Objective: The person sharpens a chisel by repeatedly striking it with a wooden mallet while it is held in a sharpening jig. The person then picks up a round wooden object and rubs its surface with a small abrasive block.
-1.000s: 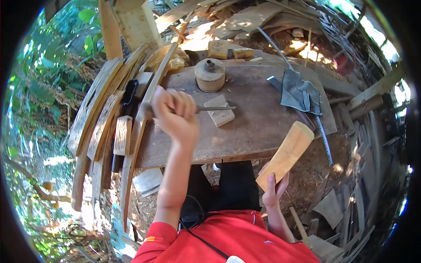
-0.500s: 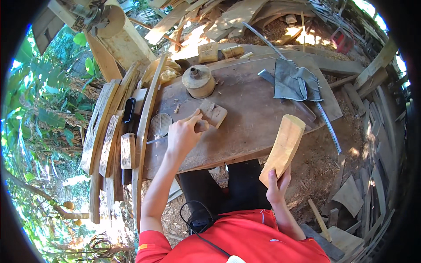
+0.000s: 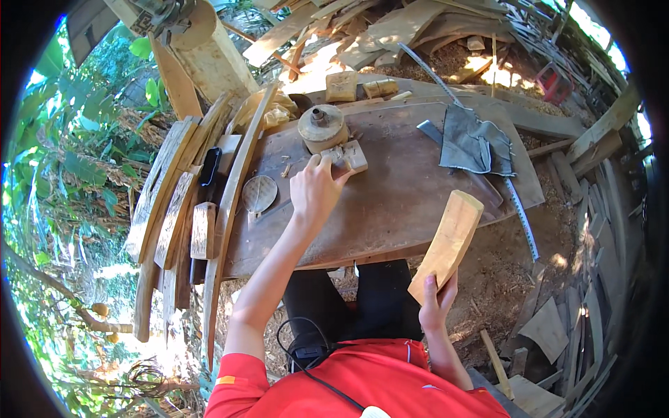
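My left hand (image 3: 315,189) is closed at the near left side of a small flat wooden block (image 3: 356,157), next to a round, dusty can (image 3: 323,128) with a short dark neck on top. A rounded brown piece shows at its fingertips; whether this belongs to the block I cannot tell. My right hand (image 3: 437,304) grips the lower end of a thick, pale yellow wooden block (image 3: 451,233), which is held tilted up off the table's near edge. Left of the can, a round lid-like disc (image 3: 260,194) lies on the wooden worktable (image 3: 390,188).
A grey cloth (image 3: 477,143) covers part of a metal ruler (image 3: 521,219) on the right. Long curved planks (image 3: 230,202) line the left side, with a black object (image 3: 210,167) among them. Two wood offcuts (image 3: 341,86) sit at the back. Scrap boards (image 3: 547,331) litter the ground.
My left hand has moved forward and right, bringing the small flat block up beside the can. The right hand still holds the yellow block, almost in place.
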The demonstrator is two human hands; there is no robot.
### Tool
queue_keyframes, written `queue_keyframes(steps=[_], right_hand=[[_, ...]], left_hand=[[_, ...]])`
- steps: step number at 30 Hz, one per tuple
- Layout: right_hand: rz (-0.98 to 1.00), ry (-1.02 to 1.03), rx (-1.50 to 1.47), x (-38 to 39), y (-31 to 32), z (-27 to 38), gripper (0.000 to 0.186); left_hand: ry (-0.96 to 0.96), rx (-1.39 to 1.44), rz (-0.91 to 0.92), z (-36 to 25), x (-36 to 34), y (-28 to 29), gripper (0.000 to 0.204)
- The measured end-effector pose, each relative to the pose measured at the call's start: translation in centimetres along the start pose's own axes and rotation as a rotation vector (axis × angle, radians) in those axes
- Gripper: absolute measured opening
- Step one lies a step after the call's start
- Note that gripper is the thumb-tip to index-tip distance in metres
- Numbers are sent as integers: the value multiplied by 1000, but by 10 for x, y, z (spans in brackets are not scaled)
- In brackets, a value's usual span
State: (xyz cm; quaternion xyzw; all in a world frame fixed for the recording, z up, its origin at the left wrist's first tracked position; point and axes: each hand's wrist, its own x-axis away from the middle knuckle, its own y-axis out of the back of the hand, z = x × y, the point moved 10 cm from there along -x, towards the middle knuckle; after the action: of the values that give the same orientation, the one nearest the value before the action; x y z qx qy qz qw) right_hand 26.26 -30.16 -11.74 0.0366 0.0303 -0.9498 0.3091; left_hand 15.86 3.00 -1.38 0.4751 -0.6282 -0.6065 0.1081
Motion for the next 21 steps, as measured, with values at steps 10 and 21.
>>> queue_keyframes(steps=[10,21], right_hand=[[-66,-16,-37,-1,13,2,61],[-66,-73,-52,4,10,-8,63]], left_hand=[[-4,4,136,6,10,-20,58],[45,38,135,26,22,-2,44]])
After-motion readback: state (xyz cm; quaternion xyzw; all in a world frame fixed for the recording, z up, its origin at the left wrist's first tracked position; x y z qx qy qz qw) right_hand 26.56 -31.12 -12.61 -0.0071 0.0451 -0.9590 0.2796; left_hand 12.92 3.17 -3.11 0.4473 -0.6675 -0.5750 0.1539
